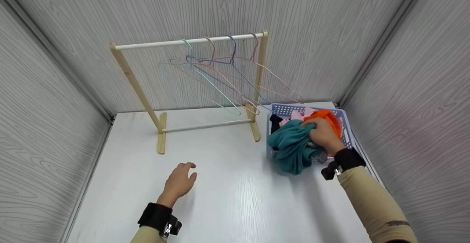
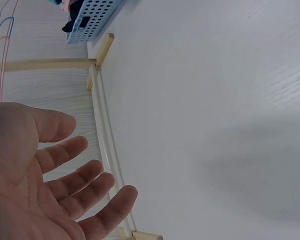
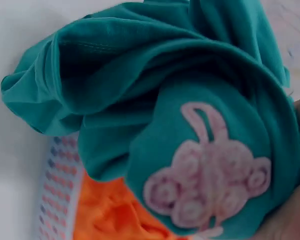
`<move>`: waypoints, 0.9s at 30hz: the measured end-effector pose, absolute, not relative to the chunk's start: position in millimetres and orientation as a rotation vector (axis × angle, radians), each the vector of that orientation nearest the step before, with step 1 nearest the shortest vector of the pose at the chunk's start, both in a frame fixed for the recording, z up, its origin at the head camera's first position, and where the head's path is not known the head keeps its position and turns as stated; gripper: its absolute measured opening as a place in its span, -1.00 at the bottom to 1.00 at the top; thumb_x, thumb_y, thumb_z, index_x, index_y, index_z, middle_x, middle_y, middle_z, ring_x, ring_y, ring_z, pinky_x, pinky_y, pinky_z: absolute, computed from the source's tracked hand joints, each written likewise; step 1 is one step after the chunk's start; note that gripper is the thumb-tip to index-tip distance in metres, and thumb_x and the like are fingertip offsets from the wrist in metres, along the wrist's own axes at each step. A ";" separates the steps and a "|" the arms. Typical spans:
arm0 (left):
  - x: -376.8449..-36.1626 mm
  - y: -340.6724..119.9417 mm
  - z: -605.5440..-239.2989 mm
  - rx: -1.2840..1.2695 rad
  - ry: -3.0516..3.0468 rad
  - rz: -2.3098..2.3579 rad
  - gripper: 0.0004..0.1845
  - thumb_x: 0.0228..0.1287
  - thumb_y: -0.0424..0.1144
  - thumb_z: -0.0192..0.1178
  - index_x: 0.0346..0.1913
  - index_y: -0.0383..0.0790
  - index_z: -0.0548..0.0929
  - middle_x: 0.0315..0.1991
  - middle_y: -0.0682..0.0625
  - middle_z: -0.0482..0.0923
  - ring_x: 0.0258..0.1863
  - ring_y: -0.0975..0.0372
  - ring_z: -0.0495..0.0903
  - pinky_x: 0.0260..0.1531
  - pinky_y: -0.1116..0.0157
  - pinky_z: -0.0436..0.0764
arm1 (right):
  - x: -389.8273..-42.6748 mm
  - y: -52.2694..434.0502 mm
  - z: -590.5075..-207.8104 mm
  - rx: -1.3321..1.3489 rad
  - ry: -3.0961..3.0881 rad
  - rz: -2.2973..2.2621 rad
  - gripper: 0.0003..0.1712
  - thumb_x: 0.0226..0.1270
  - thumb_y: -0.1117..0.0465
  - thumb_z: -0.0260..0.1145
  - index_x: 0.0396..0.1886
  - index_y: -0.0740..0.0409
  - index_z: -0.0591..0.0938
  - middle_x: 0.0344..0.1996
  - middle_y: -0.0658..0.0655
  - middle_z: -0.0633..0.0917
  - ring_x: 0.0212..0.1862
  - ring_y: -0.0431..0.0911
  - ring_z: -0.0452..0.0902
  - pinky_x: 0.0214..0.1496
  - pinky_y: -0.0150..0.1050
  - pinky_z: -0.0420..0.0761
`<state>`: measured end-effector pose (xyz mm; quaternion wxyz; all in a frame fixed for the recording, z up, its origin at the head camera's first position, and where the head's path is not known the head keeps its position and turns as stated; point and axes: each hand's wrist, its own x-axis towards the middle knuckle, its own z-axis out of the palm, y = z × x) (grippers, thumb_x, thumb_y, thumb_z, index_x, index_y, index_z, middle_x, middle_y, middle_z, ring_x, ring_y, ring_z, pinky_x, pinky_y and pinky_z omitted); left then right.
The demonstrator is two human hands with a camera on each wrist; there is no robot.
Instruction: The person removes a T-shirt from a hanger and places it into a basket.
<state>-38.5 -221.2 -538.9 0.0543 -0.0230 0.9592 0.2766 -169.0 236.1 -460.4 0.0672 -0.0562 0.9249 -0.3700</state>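
My right hand (image 1: 323, 134) grips a teal garment (image 1: 292, 145) at the left edge of a blue perforated basket (image 1: 290, 109). The right wrist view shows the teal garment (image 3: 155, 100) bunched up, with a pink rabbit print (image 3: 205, 170) on it. An orange garment (image 1: 326, 117) lies in the basket behind my hand, and the orange garment (image 3: 110, 215) shows under the teal one. My left hand (image 1: 180, 182) hovers open over the white table (image 1: 227, 199), holding nothing; its fingers (image 2: 75, 175) are spread and relaxed.
A small wooden clothes rack (image 1: 187, 85) stands at the back of the table, its base rail (image 2: 102, 135) near my left hand. Several thin wire hangers (image 1: 227, 78) hang on its top rod. Pink and dark clothes fill the basket. Grey panel walls close in three sides.
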 end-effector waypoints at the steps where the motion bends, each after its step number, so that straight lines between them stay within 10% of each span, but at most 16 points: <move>1: -38.3 -221.7 -538.3 -0.075 2.913 0.843 -0.67 0.37 -0.22 0.09 0.13 -0.25 0.56 0.11 -0.28 0.52 0.07 -0.12 0.55 0.01 -0.05 0.55 | -175.3 242.3 -454.7 -0.141 2.821 -1.099 -0.42 0.03 0.51 -0.04 0.05 0.21 0.65 0.13 0.30 0.56 -0.10 0.08 0.44 -0.17 -0.18 0.46; 7: -35.7 -221.8 -537.6 -0.097 2.911 0.872 -0.67 0.38 -0.22 0.08 0.13 -0.25 0.56 0.12 -0.26 0.52 0.09 -0.11 0.54 0.02 -0.05 0.55 | -203.6 264.0 -442.3 0.004 3.061 -1.160 -0.39 0.04 0.53 -0.10 0.05 0.25 0.67 0.04 0.41 0.55 -0.25 0.09 0.36 -0.29 -0.20 0.32; 19: -31.2 -217.7 -549.7 -0.104 2.885 0.888 -0.70 0.37 -0.24 0.10 0.10 -0.25 0.58 0.10 -0.27 0.53 0.07 -0.11 0.56 0.02 -0.05 0.55 | -206.0 252.3 -534.3 0.029 3.037 -1.095 -0.39 0.26 0.32 0.16 0.34 0.13 0.40 0.27 0.39 0.24 0.23 0.29 0.18 0.18 0.20 0.36; 24: -32.7 -215.1 -552.3 -0.099 2.879 0.887 -0.70 0.36 -0.24 0.11 0.09 -0.25 0.58 0.10 -0.26 0.53 0.09 -0.11 0.54 0.06 -0.06 0.53 | -198.5 243.6 -555.2 -0.247 2.962 -0.725 0.12 0.07 -0.15 0.50 0.51 0.00 0.09 0.46 0.41 -0.04 0.38 0.45 0.01 0.13 0.43 0.41; 27: -34.8 -212.1 -553.4 -0.083 2.876 0.895 -0.71 0.36 -0.24 0.11 0.08 -0.25 0.58 0.09 -0.25 0.54 0.10 -0.11 0.54 0.07 -0.05 0.52 | -197.2 237.3 -564.5 -0.272 2.956 -0.679 0.21 0.00 -0.10 0.55 0.53 -0.03 0.03 0.48 0.41 -0.10 0.39 0.49 -0.01 0.10 0.43 0.43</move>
